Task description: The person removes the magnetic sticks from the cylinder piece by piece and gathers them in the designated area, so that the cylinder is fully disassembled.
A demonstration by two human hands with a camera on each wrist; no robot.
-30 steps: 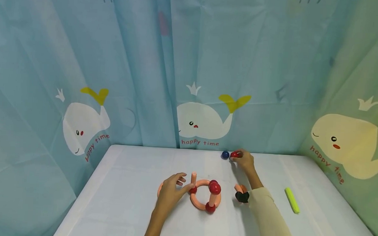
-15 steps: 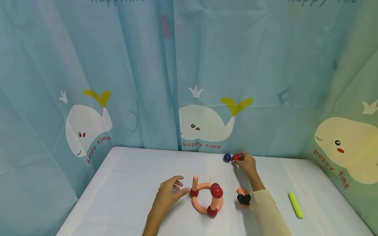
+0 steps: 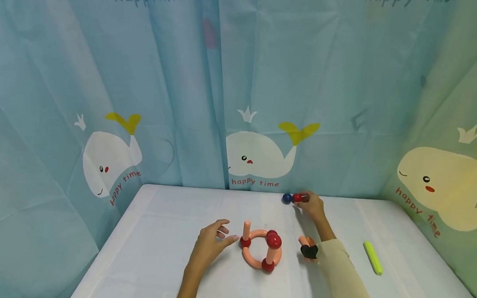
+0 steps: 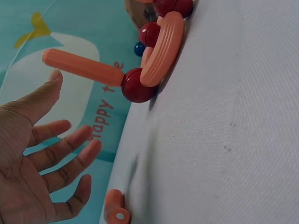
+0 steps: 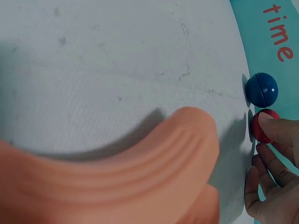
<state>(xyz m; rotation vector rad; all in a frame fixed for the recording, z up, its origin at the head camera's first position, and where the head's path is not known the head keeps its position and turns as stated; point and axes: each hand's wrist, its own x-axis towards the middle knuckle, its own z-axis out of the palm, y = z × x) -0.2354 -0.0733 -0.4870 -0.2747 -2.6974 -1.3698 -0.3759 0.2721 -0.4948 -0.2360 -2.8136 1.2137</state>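
Observation:
At the table's far edge my right hand (image 3: 312, 208) pinches a red ball (image 3: 297, 198), the thumb lying over it in the right wrist view. Right beside that ball sits a dark blue ball (image 5: 261, 89). My left hand (image 3: 208, 246) is held with relaxed, spread fingers and holds nothing. Its thumb points at a ring of curved orange pieces (image 3: 251, 259) joined by red balls. From this ring rise an orange rod (image 3: 246, 230) on the left and another rod topped with a red ball (image 3: 274, 240). In the left wrist view the thumb tip overlaps the left orange rod (image 4: 84, 65).
Curved orange pieces (image 3: 303, 240) lie partly hidden under my right forearm; one (image 5: 177, 163) looms large in the right wrist view. A yellow-green rod (image 3: 372, 258) lies to the right. Another orange piece (image 4: 116, 209) shows below the left fingers. A whale-printed curtain (image 3: 200, 98) borders the table.
My left hand has drawn back a little to the left, away from the ring's left red ball. The right hand stays at the red ball by the far edge.

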